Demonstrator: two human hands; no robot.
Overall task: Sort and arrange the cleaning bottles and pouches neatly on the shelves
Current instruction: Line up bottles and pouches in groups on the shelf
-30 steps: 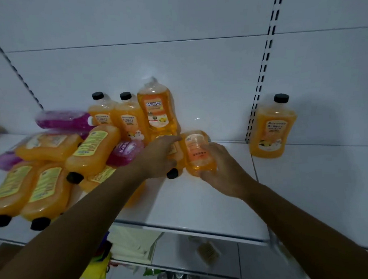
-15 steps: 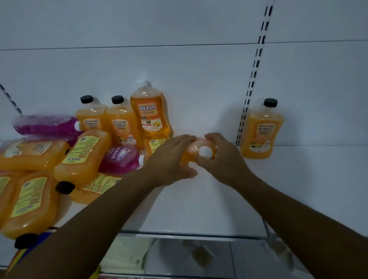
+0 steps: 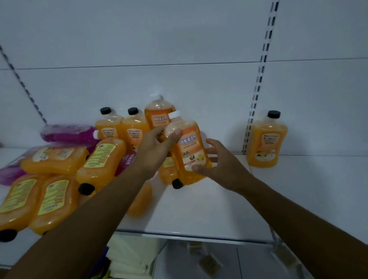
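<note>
Left hand (image 3: 156, 144) gripping white-capped orange plastic bottle (image 3: 189, 151) near neck; right hand (image 3: 220, 165) spread, steadying base. Keep upright while lowering onto white shelf (image 3: 203, 208).

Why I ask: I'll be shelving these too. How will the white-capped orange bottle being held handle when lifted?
Probably heavy for its size: the white-capped bottle looks nearly full. Likely stiff, since the left hand takes a grip near its neck without denting it. Its smooth plastic may be slippery; the right hand steadies its base.
</note>
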